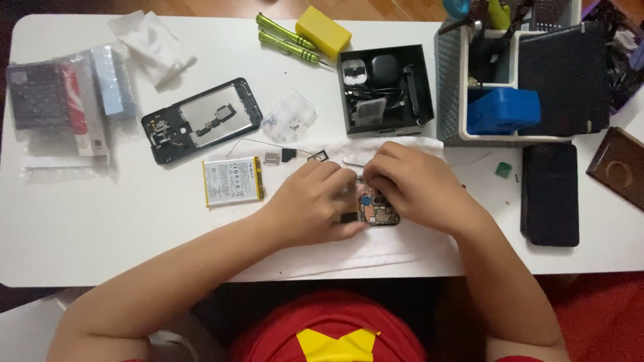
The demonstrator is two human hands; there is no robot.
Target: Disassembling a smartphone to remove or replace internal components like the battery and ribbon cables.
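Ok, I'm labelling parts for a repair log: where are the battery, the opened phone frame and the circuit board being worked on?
battery (232, 181), head view, middle of its white face.
phone frame (201, 121), head view, its inner metal plate.
circuit board (377, 209), head view, exposed part between both hands.

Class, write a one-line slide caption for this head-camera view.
Both hands, left hand and right hand, grip a small circuit board beside a battery and phone frame.

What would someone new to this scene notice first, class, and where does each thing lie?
Both hands, left hand and right hand, meet over a small circuit board at the table's centre. To their left lie a white flat battery and an opened black phone frame. At the far edge sit two green screwdrivers beside a yellow block.
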